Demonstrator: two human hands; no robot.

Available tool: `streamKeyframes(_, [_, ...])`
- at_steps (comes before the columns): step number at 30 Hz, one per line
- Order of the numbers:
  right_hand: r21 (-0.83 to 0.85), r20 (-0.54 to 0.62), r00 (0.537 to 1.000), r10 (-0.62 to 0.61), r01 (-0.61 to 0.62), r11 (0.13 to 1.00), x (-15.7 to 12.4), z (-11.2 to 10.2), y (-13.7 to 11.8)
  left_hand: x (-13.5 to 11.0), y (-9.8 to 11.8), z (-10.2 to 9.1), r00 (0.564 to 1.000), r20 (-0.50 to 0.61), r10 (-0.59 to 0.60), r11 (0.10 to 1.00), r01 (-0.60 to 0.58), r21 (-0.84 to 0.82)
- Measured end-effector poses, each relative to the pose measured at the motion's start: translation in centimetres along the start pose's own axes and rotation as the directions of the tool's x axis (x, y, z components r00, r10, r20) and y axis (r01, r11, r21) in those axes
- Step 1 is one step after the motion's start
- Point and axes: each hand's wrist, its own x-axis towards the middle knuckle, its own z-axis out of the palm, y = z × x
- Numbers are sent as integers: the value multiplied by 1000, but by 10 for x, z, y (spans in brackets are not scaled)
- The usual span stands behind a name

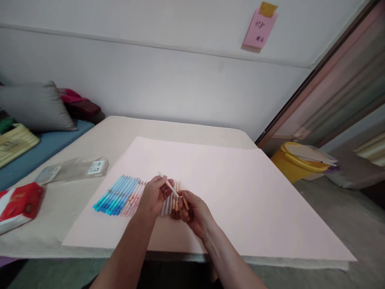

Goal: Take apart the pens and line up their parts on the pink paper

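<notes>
My left hand point(158, 192) is closed on a slim pale pen point(170, 185), which slants down to the right. At the pen's lower end, the fingers of my right hand point(194, 208) are closed on a short brown piece point(185, 204) that looks like a pen cap. Whether the two parts are joined is hard to see. Below and beside my hands, a row of pens lies side by side on a pale pink sheet point(240, 200): blue pens point(117, 195) at the left, pink pens point(134, 198), greyish pens point(167, 206) and brown-ended pens point(176, 208). My hands partly cover the row.
Left of the sheet lie a clear plastic packet point(73, 170) and a red and white package point(21, 204). A grey cushion point(36, 106) rests on a blue seat beyond. A yellow bin point(290, 164) stands right of the table. A pink note point(260, 30) is taped to the wall.
</notes>
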Motion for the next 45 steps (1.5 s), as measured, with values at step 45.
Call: streamKeyframes(45, [-14,-79,981,-174,174,985,-5,-2,-12,6,-10,-5,991,17,-133,977,134,-164])
